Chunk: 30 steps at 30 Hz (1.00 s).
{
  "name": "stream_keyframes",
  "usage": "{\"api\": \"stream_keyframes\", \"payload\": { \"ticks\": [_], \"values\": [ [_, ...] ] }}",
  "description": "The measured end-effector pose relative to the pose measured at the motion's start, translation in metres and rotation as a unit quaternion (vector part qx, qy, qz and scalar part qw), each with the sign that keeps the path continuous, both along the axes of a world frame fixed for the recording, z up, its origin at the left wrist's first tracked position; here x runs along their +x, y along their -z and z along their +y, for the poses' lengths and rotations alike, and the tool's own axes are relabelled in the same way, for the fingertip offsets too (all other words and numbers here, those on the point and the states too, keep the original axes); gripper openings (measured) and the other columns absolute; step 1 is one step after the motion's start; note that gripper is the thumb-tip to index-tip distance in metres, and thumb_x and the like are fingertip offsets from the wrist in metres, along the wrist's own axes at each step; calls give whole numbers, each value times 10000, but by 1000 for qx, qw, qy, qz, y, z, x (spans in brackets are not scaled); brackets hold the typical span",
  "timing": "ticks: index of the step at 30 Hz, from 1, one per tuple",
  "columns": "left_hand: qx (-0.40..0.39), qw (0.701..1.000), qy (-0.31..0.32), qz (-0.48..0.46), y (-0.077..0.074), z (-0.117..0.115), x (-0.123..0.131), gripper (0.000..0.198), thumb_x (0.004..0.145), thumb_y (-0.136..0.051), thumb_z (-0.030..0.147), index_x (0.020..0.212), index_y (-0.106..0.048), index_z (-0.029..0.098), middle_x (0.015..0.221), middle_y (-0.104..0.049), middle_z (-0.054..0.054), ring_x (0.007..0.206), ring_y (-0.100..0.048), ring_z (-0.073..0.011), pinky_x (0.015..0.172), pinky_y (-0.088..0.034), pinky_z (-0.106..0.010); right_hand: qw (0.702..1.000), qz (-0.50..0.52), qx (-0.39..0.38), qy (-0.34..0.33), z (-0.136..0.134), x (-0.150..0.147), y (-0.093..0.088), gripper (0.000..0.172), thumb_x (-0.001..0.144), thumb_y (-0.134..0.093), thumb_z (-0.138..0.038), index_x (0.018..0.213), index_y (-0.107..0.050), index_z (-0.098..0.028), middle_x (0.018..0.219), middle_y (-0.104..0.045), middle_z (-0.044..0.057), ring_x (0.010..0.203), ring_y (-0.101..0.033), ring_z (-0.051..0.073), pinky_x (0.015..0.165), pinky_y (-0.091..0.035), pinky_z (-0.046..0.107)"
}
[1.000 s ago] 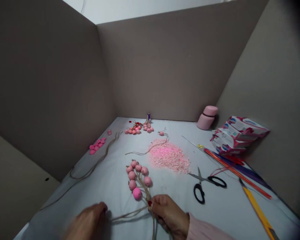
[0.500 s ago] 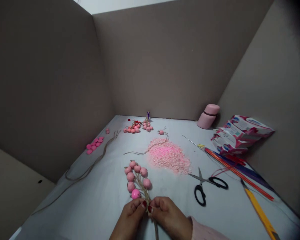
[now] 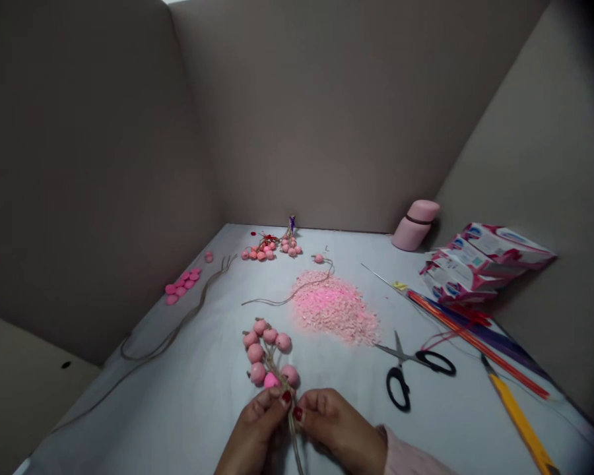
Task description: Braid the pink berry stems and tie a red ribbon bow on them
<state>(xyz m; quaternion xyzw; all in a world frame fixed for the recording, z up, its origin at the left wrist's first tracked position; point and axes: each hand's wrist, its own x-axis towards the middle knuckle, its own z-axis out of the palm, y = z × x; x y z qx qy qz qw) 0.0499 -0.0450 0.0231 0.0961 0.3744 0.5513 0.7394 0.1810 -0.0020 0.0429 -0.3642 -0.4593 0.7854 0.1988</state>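
Pink ball (image 3: 271, 380) lower, against left fingertips (image 3: 276, 396)

Pale pink balls (image 3: 255, 353) on tan jute twine (image 3: 293, 429), one ball (image 3: 271, 380) hot pink, beside a speckled pink flake heap (image 3: 332, 309)

One left hand (image 3: 253, 435), one right hand (image 3: 339, 430), one twine stem (image 3: 293, 429), eight pink balls (image 3: 255, 353).
Around the one flake heap (image 3: 332, 307): two ball bunches (image 3: 264, 249) beyond it; one bottle (image 3: 416, 225), one pair of scissors (image 3: 400, 359) and one yellow knife (image 3: 517, 422) to its right.
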Motion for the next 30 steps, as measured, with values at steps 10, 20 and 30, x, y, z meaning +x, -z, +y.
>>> {"api": "stream_keyframes", "payload": {
  "ticks": [10,20,30],
  "values": [
    [-1,989,-44,139,-3,-1,6,254,557,-777,345,661,-662,143,554,-604,4,547,-518,-103,581,-367,-208,996,-46,66,33,-7,-1,2,412,572,-694,-502,630,-515,-136,534,-400,-56,511,-287,69,478,-192,217],
    [38,972,59,223,-6,-4,-3,305,612,-700,419,650,-655,120,586,-601,-33,611,-511,-155,632,-378,-271,996,-63,47,31,-5,2,4,360,565,-698,-436,582,-481,-149,530,-405,-53,538,-307,86,512,-223,220],
    [58,913,71,399,3,-9,-1,411,613,-626,536,552,-536,140,529,-481,14,529,-382,-120,513,-291,-237,983,-144,113,14,-5,11,-2,251,632,-624,-363,591,-506,-146,533,-411,-40,542,-333,103,501,-234,232]
  ]
}}
